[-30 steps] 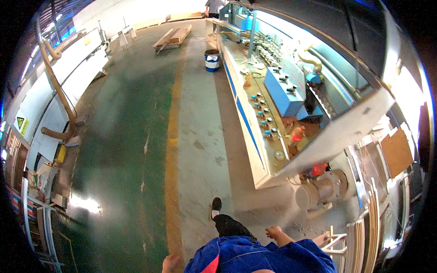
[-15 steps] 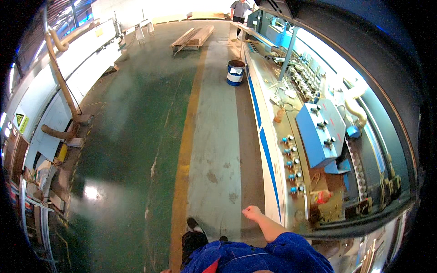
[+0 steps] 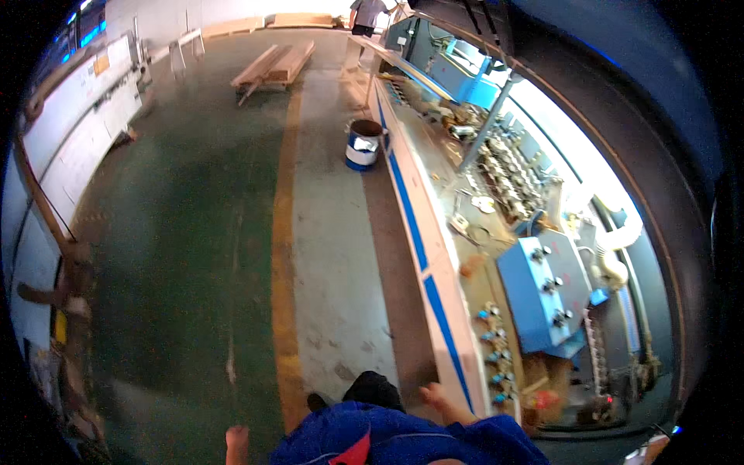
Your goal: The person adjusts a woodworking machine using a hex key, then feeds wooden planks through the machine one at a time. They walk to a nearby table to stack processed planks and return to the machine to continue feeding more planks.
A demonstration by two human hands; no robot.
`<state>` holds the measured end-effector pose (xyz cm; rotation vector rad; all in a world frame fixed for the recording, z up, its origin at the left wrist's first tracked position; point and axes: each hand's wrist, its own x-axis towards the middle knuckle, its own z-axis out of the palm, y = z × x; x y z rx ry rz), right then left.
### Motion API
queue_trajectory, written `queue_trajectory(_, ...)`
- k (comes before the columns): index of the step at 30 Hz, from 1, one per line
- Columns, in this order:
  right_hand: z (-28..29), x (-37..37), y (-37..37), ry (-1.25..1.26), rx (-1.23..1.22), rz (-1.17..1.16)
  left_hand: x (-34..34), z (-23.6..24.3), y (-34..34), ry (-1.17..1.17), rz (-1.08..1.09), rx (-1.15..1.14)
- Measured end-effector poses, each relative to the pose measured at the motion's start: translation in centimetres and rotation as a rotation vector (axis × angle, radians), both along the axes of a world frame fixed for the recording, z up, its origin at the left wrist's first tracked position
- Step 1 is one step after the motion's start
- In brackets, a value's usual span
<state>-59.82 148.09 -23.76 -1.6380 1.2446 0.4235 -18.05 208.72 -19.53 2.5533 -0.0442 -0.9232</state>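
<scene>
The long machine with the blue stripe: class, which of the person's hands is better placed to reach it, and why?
Probably the right hand. It hangs empty close beside the machine's white edge, near the blue control box. The left hand, also empty, hangs over the green floor, across the yellow line.

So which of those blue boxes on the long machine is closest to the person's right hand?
The big blue box with round knobs, low in the view. It sits just beyond the right hand. The other blue housing is far up the machine, near the distant person.
</scene>
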Motion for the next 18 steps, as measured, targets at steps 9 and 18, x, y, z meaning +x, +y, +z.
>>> queue_trajectory(9,-5.1,21.2,-8.8,0.055,-0.155,0.272,44.4,10.8,-31.9,-0.350,0.019,-0.182)
queue_trajectory(18,-3.3,63.4,-51.1,-0.059,-0.408,-0.035,54.4,0.9,-47.1,0.239,-0.039,-0.118)
